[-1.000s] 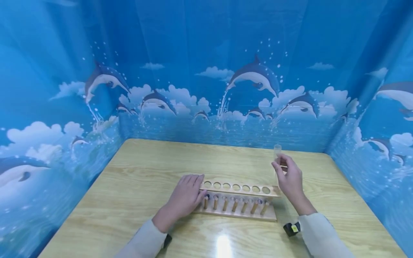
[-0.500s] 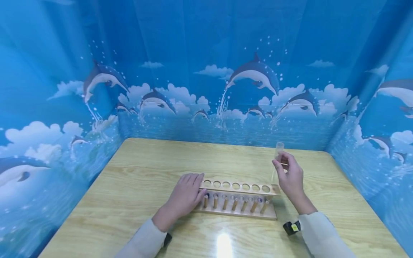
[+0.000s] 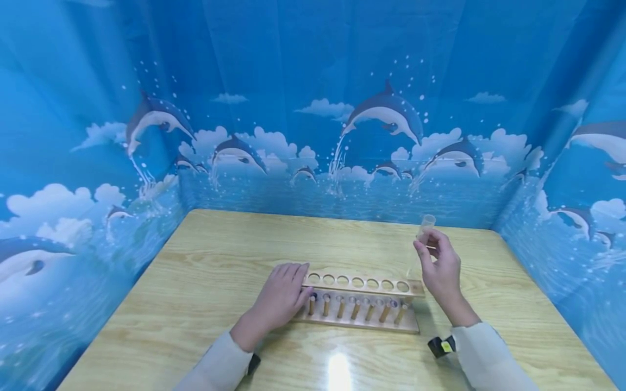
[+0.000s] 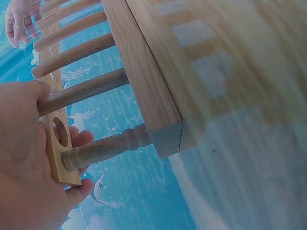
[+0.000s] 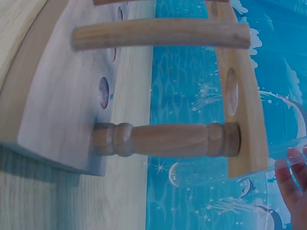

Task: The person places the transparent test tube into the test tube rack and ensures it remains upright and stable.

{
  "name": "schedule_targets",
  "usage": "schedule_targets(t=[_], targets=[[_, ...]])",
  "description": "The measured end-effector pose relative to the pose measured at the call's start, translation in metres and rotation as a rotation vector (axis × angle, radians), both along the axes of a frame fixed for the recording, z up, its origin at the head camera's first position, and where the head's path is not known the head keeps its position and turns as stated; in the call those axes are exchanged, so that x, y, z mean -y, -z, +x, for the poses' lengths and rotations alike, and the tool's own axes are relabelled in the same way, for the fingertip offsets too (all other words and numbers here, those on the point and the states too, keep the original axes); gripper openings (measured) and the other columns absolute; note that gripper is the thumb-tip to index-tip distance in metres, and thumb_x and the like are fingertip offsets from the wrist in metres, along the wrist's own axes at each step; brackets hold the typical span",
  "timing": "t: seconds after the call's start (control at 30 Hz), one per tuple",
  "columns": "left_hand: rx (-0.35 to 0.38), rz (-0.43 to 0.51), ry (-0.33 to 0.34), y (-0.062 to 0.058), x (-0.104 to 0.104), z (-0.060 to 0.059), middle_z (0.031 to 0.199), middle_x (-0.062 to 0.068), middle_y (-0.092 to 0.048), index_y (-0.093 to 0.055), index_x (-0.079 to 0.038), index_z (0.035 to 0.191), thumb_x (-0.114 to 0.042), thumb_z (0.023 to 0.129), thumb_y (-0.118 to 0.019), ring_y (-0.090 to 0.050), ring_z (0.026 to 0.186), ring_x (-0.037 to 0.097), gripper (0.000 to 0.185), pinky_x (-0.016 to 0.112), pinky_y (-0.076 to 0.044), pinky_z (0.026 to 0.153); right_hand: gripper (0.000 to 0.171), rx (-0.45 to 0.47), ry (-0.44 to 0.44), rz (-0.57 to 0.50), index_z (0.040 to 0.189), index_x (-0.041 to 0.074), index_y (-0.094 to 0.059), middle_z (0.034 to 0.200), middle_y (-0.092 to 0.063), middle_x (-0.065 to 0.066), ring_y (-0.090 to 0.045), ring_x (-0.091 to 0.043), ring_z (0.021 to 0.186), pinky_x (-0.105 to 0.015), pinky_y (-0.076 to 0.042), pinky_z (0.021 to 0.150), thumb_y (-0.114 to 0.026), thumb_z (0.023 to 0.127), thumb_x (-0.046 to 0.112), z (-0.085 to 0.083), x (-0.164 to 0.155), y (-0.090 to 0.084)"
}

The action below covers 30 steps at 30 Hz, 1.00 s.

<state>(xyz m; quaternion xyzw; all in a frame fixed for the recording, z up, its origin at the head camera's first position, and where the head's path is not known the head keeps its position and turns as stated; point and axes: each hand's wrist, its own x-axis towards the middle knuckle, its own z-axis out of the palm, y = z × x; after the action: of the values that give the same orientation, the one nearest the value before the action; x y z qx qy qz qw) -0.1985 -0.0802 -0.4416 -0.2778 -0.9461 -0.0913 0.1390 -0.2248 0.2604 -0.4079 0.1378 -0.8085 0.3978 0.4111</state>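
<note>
A wooden test tube rack [image 3: 361, 316] with a row of empty holes stands on the table. My left hand [image 3: 282, 297] holds its left end, fingers lying on the top plate [image 4: 53, 148] and the thumb below it. Beyond the rack's right end, my right hand [image 3: 438, 264] pinches a clear empty test tube [image 3: 425, 224], which leans with its mouth up and to the right. The right wrist view shows the rack's end post [image 5: 163, 140], the faint tube [image 5: 225, 175] beside it and my fingertips [image 5: 293, 184].
The light wood table [image 3: 220, 255] is walled on three sides by a blue dolphin-print curtain [image 3: 313, 108]. A bright light glare [image 3: 338, 372] lies on the near edge. Both sleeves are pale, with a dark wrist mount [image 3: 442, 346] on the right.
My right hand has risen slightly and tipped the tube's mouth further to the right. The left hand and the rack have stayed put.
</note>
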Motion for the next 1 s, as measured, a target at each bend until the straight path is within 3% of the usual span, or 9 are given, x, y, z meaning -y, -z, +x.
schedule_targets(t=[0.23,0.4,0.5,0.7,0.8,1.0], targets=[[-0.005,0.014,0.012,0.0,0.0,0.001,0.131,0.014,-0.056,-0.045,0.001,0.141,-0.04,0.102,-0.044,-0.05,0.124,0.029,0.056,0.045,-0.034,0.111,0.027,-0.046,-0.027,-0.011,0.115,-0.011,-0.055,0.091,-0.06,-0.016,-0.06,-0.006,0.092,-0.005,-0.047,0.078,-0.062,0.089,-0.01,0.007,0.007,-0.007],[-0.012,0.002,0.01,0.001,0.0,0.001,0.132,0.014,-0.056,-0.044,0.001,0.141,-0.04,0.102,-0.044,-0.05,0.124,0.028,0.057,0.045,-0.034,0.111,0.026,-0.078,-0.066,-0.016,0.111,-0.017,-0.052,0.088,-0.058,-0.023,-0.054,0.009,0.095,-0.004,-0.046,0.078,-0.059,0.086,-0.019,0.02,0.02,-0.024],[-0.008,-0.001,0.009,0.0,0.0,0.001,0.132,0.015,-0.056,-0.044,0.001,0.141,-0.04,0.102,-0.044,-0.05,0.124,0.029,0.057,0.045,-0.034,0.111,0.024,-0.085,-0.073,-0.016,0.109,-0.018,-0.051,0.087,-0.057,-0.024,-0.054,0.009,0.094,-0.004,-0.046,0.079,-0.059,0.086,-0.019,0.026,0.026,-0.033],[0.003,-0.005,-0.004,-0.001,-0.001,0.002,0.133,0.014,-0.056,-0.043,0.001,0.142,-0.041,0.102,-0.044,-0.05,0.125,0.028,0.057,0.044,-0.033,0.112,0.02,-0.111,-0.099,-0.066,0.108,-0.017,-0.052,0.089,-0.058,-0.015,-0.059,-0.006,0.089,-0.006,-0.047,0.076,-0.059,0.09,-0.011,0.027,0.028,-0.034],[0.005,-0.007,-0.011,0.0,-0.001,0.001,0.134,0.014,-0.055,-0.043,0.0,0.142,-0.042,0.102,-0.043,-0.049,0.125,0.028,0.058,0.044,-0.033,0.112,0.018,-0.128,-0.119,-0.08,0.106,-0.019,-0.05,0.09,-0.058,-0.019,-0.06,-0.01,0.089,-0.008,-0.048,0.077,-0.057,0.09,-0.014,0.027,0.029,-0.036],[0.005,-0.007,-0.024,0.0,-0.001,0.0,0.134,0.015,-0.055,-0.043,-0.001,0.143,-0.043,0.102,-0.043,-0.05,0.125,0.028,0.059,0.045,-0.034,0.111,0.025,-0.161,-0.158,-0.098,0.108,-0.02,-0.048,0.093,-0.057,-0.028,-0.06,-0.004,0.092,-0.009,-0.049,0.079,-0.054,0.084,-0.026,0.018,0.025,-0.027]])
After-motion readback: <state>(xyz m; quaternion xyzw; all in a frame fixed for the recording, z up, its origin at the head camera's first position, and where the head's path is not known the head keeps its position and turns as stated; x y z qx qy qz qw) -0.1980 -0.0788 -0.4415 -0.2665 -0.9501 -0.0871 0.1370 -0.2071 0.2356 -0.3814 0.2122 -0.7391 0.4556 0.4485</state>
